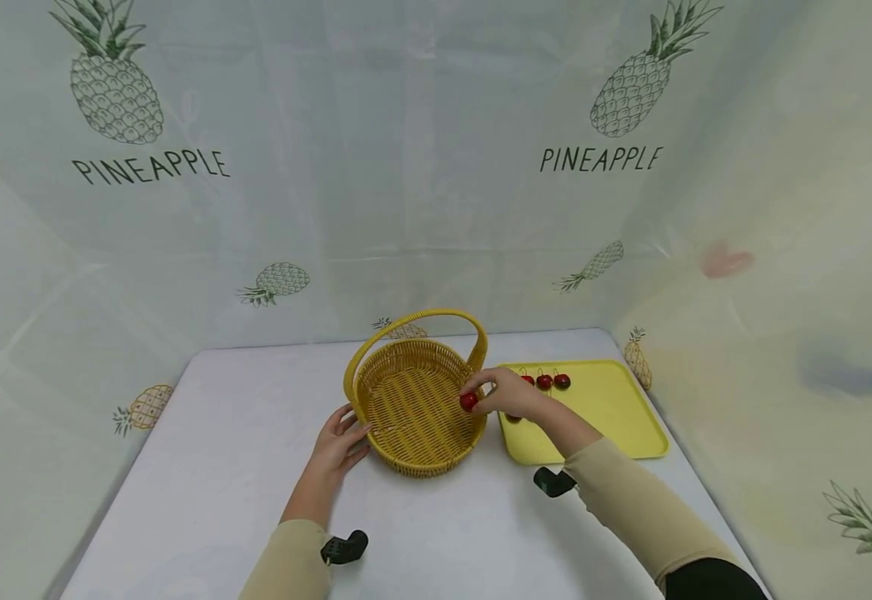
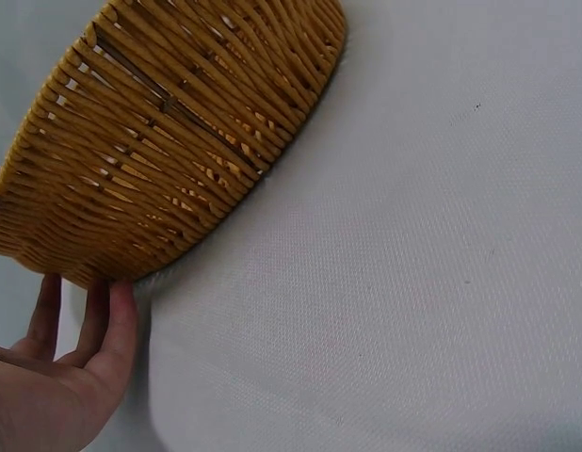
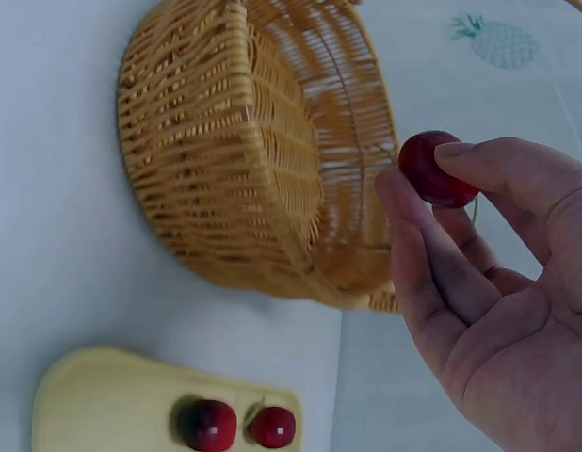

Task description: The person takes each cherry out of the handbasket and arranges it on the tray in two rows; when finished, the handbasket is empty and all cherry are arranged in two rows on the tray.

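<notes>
A yellow woven basket (image 1: 421, 417) with a tall arched handle (image 1: 436, 313) stands on the table. My left hand (image 1: 340, 446) holds its left side. In the left wrist view, fingertips (image 2: 121, 297) meet the basket's outer wall near its base, and another digit shows beside the rim. Between thumb and fingers my right hand (image 1: 507, 392) pinches a dark red cherry (image 3: 438, 169) with a thin stem. That cherry is just inside the basket's right rim in the head view. The part of the basket's floor in sight holds no cherries.
Right of the basket lies a yellow tray (image 1: 608, 417). Several cherries (image 1: 562, 382) are on its left part, some partly hidden by my right hand. White table surface (image 1: 203, 467) extends to the left. A pineapple-print sheet (image 1: 421, 183) hangs behind and at the sides.
</notes>
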Demonstrator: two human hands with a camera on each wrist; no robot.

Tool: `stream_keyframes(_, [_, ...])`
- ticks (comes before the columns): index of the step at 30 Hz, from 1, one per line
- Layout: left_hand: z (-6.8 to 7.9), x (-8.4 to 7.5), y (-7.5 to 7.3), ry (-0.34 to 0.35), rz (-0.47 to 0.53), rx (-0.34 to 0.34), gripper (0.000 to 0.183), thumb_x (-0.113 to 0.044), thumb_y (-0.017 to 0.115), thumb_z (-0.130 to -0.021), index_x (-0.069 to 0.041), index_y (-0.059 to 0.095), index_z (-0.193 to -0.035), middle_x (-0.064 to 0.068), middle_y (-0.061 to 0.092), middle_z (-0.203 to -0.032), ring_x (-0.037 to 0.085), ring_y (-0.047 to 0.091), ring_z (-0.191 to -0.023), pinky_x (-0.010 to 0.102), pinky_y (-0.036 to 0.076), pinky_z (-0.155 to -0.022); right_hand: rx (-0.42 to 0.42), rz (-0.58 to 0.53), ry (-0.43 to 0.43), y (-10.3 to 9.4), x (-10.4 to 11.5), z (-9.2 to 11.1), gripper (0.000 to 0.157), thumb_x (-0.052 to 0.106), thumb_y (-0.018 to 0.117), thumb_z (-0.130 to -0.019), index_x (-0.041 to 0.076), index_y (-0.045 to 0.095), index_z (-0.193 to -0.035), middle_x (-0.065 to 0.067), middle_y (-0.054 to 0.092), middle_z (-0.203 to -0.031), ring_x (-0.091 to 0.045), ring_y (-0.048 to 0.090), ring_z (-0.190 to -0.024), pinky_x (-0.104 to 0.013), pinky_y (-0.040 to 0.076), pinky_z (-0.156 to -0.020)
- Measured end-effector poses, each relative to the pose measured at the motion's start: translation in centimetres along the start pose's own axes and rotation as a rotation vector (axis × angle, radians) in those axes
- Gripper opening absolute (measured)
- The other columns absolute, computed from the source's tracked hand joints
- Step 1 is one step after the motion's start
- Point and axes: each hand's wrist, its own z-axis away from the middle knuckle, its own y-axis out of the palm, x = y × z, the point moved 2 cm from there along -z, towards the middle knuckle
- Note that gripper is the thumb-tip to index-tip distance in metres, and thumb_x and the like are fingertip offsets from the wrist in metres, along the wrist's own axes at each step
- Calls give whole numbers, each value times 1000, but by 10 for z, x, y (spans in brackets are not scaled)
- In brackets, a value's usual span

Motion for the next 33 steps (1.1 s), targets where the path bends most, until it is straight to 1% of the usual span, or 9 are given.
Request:
stream_keyframes(3, [-1, 0, -1, 3, 0, 1, 64, 3, 62, -93, -13, 34, -149, 18, 29, -154, 40, 49, -124, 53, 42, -96, 0, -30, 12, -6, -5, 5, 28, 6, 73, -85, 16, 73, -112, -10, 54, -123, -14, 30, -46, -26, 34, -44])
stream_keyframes(8, [0, 0, -2, 8, -3, -1, 63, 3, 61, -94, -13, 35, -149, 18, 30, -153, 40, 49, -124, 53, 43, -96, -18, -27, -7, -15, -12, 13, 30, 4, 74, -84, 10, 73, -114, -9, 58, -113, -15, 42, -50, -29, 39, -47])
stream_keyframes(15, [1, 0, -2, 10, -7, 1, 62, 3, 60, -94, -13, 35, -149, 18, 30, -153, 41, 49, -124, 53, 43, -96, -71, -46, 59, -30, -24, 23, 32, 6, 76, -82, 8, 72, -114, -9, 65, -95, -17, 51, -54, -29, 40, -48])
stream_keyframes(19, [1, 0, -2, 8, -5, 6, 63, 2, 60, -94, -14, 35, -149, 18, 28, -154, 41, 49, -124, 55, 42, -97, -121, -10, 94, -37, -33, 29, 30, 9, 78, -81, 11, 73, -111, -9, 66, -99, -17, 51, -54, -29, 40, -47])
stream_keyframes(22, [1, -1, -2, 10, -1, 6, 63, 2, 60, -94, -14, 35, -149, 18, 28, -154, 42, 48, -124, 56, 40, -98, -148, -1, 88, -41, -40, 34, 29, 11, 78, -81, 11, 73, -109, -10, 63, -106, -17, 51, -58, -31, 41, -49])
stream_keyframes(25, [2, -1, -2, 12, -3, 3, 62, 2, 61, -94, -14, 36, -149, 18, 29, -154, 42, 49, -123, 56, 41, -98, -160, -25, 70, -45, -48, 38, 28, 10, 78, -82, 7, 72, -110, -14, 60, -112, -18, 58, -67, -34, 47, -56])
stream_keyframes(28, [2, -1, -1, 9, -2, 0, 62, 2, 61, -94, -13, 36, -149, 18, 30, -153, 41, 49, -123, 55, 42, -97, -177, -31, 59, -48, -58, 42, 29, 11, 76, -85, 2, 70, -112, -20, 57, -120, -25, 64, -78, -41, 52, -65])
stream_keyframes(31, [2, -1, 0, 3, 0, -3, 62, 2, 61, -94, -13, 36, -149, 18, 30, -153, 41, 49, -123, 55, 41, -97, -214, -22, 80, -51, -68, 46, 27, 14, 76, -86, 4, 71, -111, -22, 53, -129, -33, 60, -100, -43, 52, -77])
stream_keyframes(33, [2, -1, 0, -1, 1, -2, 63, 3, 61, -94, -13, 36, -149, 18, 30, -153, 41, 49, -123, 55, 41, -98, -234, -26, 95, -52, -75, 48, 27, 15, 76, -86, 5, 71, -110, -22, 53, -131, -35, 57, -105, -46, 50, -81])
